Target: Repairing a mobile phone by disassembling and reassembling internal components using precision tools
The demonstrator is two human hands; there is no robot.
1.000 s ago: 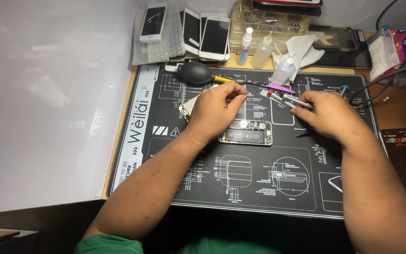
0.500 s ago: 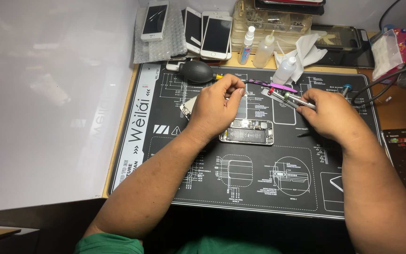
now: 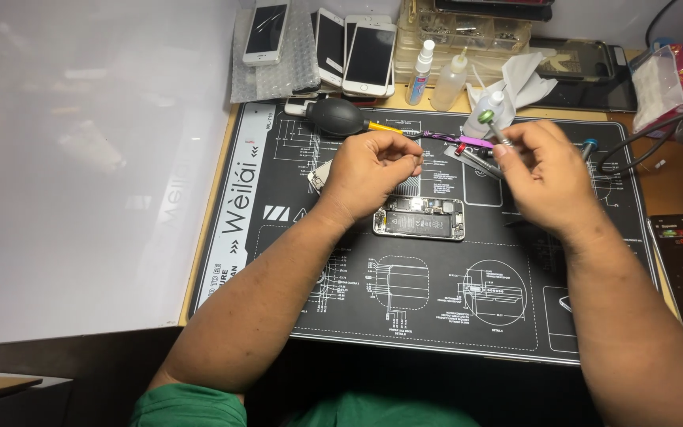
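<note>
Your right hand [image 3: 543,178] was clamped on a slim metal screwdriver with a green cap [image 3: 493,126], raised above the black printed repair mat [image 3: 452,316]. Your left hand [image 3: 373,170] was curled shut; on what, I couldn't tell. The opened silver phone chassis [image 3: 419,219] lay mid-mat, toward the bench's far edge; light, fragile, best gripped by its side rails.

light: I see bright overhead | glare: glossy white panel [image 3: 81,174] left washed out | focus: sharp, hands slightly soft
</note>
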